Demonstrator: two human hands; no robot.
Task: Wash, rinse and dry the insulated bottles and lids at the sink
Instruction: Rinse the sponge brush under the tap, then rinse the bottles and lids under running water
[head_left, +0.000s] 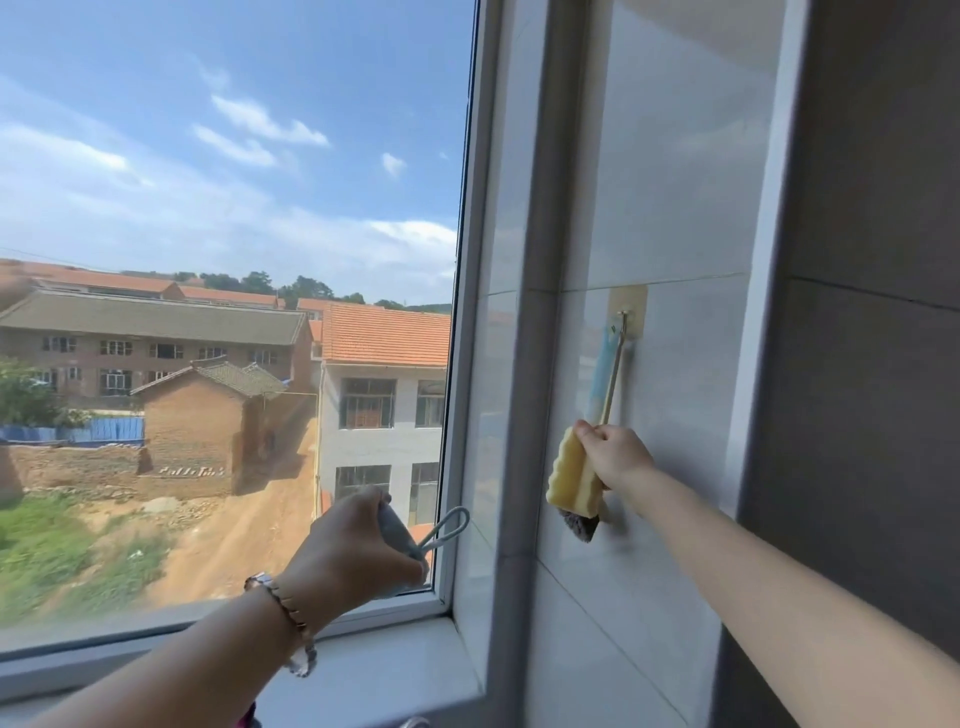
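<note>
My right hand (615, 454) grips the yellow sponge head (571, 475) of a long bottle brush whose thin handle (613, 371) runs up to a wall hook (625, 313) on the tiled wall. A grey tuft sticks out below the sponge. A blue-handled tool (601, 371) hangs on the same hook behind it. My left hand (358, 545) is raised in front of the window and holds a grey lid (397, 530) with a loop strap (448, 527). No bottle and no sink are in view.
A large window (234, 312) fills the left, with a white sill (374, 670) below it. A grey tiled column (540, 364) separates window and wall. A darker wall panel (872, 312) stands at the right. A bracelet is on my left wrist.
</note>
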